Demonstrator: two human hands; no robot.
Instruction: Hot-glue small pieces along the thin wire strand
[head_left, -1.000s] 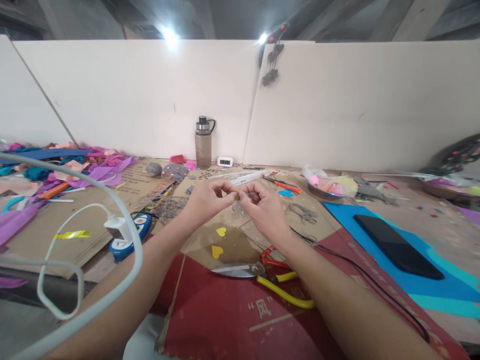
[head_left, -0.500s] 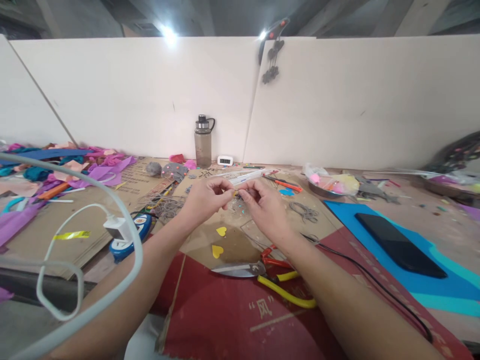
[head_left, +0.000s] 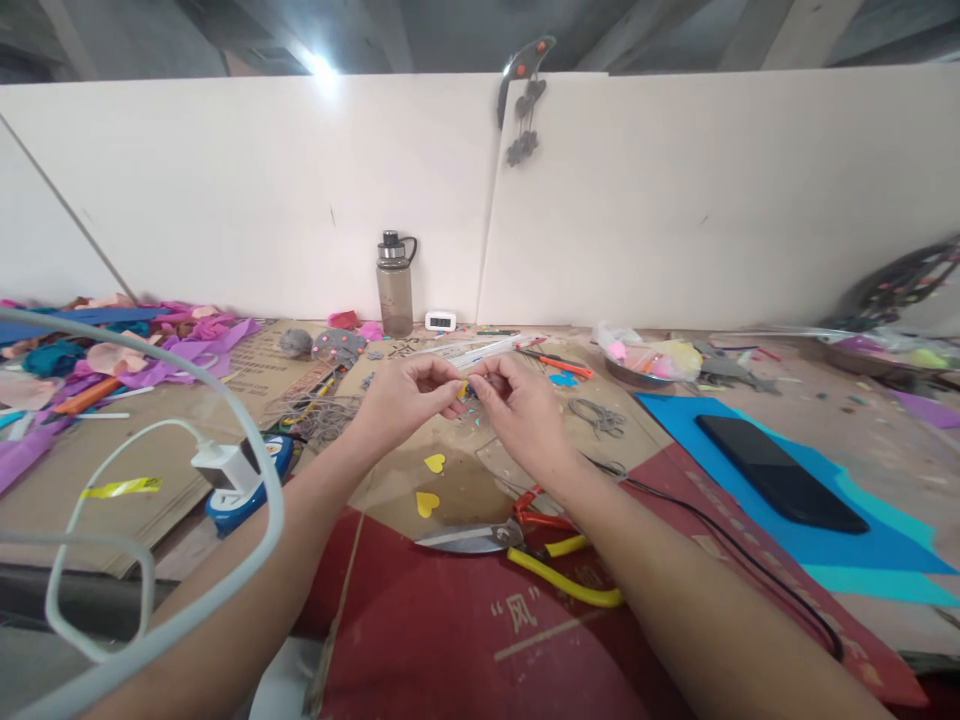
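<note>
While both hands are raised over the brown cardboard (head_left: 394,488), their fingertips nearly meeting, a small yellow piece (head_left: 462,389) sits in the narrow space where they face each other. The left hand (head_left: 405,400) comes in from its nine o'clock side with thumb and forefinger pinched, apparently on the piece; the right hand (head_left: 525,410) arrives from about four o'clock, its fingers curled right beside it, though I cannot tell whether they grip it too. The piece looks closer to the left fingertips (too much is covered to read its long axis). Taking that meeting point as the hub of the dial, the upper yellow paper heart (head_left: 434,463) and the lower yellow paper heart (head_left: 427,504) lie flat between six and seven o'clock, apart from each other, untouched and nearer the left hand than the right. Beyond them, at six o'clock, the scissor blade (head_left: 465,540) stretches roughly from nine to three, its tip to the left, while its red handles (head_left: 534,512) sit partly behind the right forearm. The tangled grey cord (head_left: 598,416) rests at three o'clock, past the right hand.
</note>
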